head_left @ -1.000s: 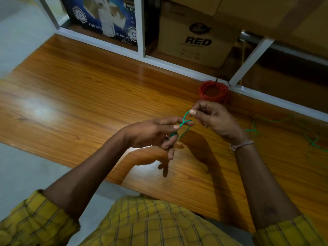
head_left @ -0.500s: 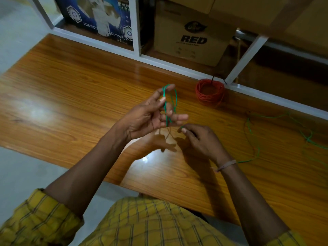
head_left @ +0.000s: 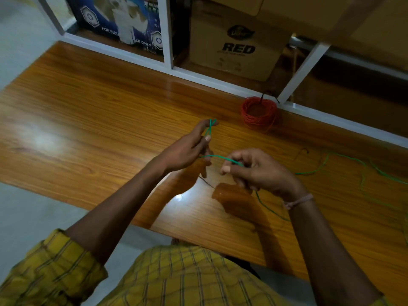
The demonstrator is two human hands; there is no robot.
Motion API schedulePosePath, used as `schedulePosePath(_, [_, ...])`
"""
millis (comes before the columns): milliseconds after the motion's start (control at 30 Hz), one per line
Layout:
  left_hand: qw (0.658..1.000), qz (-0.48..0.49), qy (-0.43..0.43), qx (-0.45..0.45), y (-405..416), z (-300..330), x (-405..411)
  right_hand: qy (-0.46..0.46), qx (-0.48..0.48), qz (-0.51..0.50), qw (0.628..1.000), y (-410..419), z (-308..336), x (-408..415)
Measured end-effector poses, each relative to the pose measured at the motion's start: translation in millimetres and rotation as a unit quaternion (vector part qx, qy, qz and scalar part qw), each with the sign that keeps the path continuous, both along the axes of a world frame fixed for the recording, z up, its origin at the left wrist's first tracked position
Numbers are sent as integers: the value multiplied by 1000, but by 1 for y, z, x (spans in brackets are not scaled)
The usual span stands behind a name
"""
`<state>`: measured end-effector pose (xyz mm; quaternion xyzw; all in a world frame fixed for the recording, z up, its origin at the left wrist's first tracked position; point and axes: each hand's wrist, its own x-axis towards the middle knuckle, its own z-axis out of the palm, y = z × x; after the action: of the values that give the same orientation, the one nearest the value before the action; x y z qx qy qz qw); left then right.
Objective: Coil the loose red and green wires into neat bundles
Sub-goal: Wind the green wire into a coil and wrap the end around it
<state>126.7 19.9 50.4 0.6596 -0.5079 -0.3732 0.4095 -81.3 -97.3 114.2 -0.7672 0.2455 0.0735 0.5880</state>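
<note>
Task judged roughly half done. Green wire (head_left: 217, 157) only just started: a couple of small loops are seen around the left hand (head_left: 187, 149), while most of its length is left lying loose and uncoiled across the right side of the worktop (head_left: 88, 120). Red wire (head_left: 258, 113) is found already wound into a round bundle at the far edge of the worktop, against the white shelf frame (head_left: 306, 62), well apart from both hands.

Left hand: raised above the worktop, fingers partly spread, first loops of green wire caught between fingertip and thumb at the top; a strand is passed from its lower fingers across to the other hand.

Right hand (head_left: 262, 171): fingers curled in, green strand pinched near the thumb and forefinger, slack fed out below the wrist and trailing off rightward. Exact grip inside the curled fingers cannot be made out.

Remaining, as judged: nearly all green wire to be wound and set down.
</note>
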Motion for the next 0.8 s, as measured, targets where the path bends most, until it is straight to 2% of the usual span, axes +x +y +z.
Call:
schedulePosePath(67, [999, -27, -10, 14, 4, -2, -3, -42, 24, -22, 999, -13, 8, -2])
schedulePosePath(100, [999, -36, 16, 20, 7, -2, -4, -67, 38, -32, 997, -20, 10, -2])
schedulePosePath(233, [980, -51, 190, 24, 21, 3, -14, -156, 92, -86, 980, -44, 10, 1])
schedulePosePath(400, [957, -104, 268, 42, 30, 17, -18, -180, 32, -128, 975, -53, -5, 16])
schedulePosePath(500, [929, -117, 350, 12, 30, 24, -24, -162, -38, -157, 973, -56, -26, 21])
schedulePosePath(667, [848, -91, 520, -50, 25, 37, -28, -95, -65, -149, 982, -28, -59, 15])
schedulePosePath(800, [833, -50, 546, -74, 17, 41, -19, -53, -92, -126, 986, 4, -70, -5])
